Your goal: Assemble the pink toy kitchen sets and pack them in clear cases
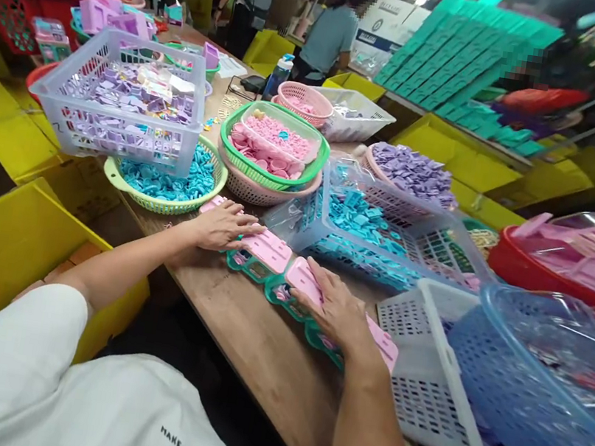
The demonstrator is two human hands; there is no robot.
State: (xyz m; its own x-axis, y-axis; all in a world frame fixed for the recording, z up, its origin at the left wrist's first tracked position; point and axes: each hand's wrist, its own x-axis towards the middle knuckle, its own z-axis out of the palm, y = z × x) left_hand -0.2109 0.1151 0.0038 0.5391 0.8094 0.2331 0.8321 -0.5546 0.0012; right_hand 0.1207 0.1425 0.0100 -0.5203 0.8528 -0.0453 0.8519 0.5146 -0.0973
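A row of pink and teal plastic toy cases (268,250) lies along the front of the wooden table (239,311). Small parts show through their clear, teal-edged fronts. My left hand (225,227) rests flat on the pink tops toward the left end, fingers stretched out. Farther right, my right hand (333,303) lies over another pink top with its fingers spread. Both hands press or rest on the cases from above rather than wrapping round them. Part of the row is hidden beneath each hand.
Behind the row stand a green-yellow basket of blue parts (165,192), a green basket of pink parts (272,167) and a clear crate of blue parts (369,226). A white basket (431,377) borders the right side. Yellow boxes (9,240) flank the left. Other people work behind.
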